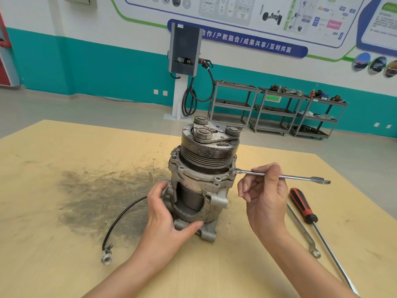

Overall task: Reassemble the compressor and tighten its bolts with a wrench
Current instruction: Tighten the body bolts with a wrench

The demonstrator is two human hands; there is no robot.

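Fingers (261, 168) of the right hand (266, 196) pinch the middle of a slim, polished steel combination wrench (279, 176), thumb and forefinger closed on its shank while the other fingers curl loosely below. Its ring end sits on a small bolt (232, 172) on the flange, to the left of those fingers; its open end juts out to their right, clear of the table.

Left hand (165, 214) is curled round the lower body of the grey cast-aluminium compressor (204, 177), thumb lying along the base and the fingers wrapped behind the housing. The compressor stands upright on the pale yellow wooden table (64, 151), between the two hands. Its casing is rough, dull and scuffed, with a cutaway window showing a dark smooth cylinder inside. Above the flange is a dark ribbed pulley, topped by a flat plate carrying three round metal bosses.

Left of the left hand, a black rubber cable (120, 218) curves across a dark greasy smear on the table and ends in a whitish metal connector. Right of the right hand lie a long screwdriver with a red and black handle (303, 208) and, just beside it, a second dull grey flat wrench (300, 229) with a ring end.

Well beyond the fingers, grey metal shelf carts (277, 110) hold assorted dark parts, too small to identify.
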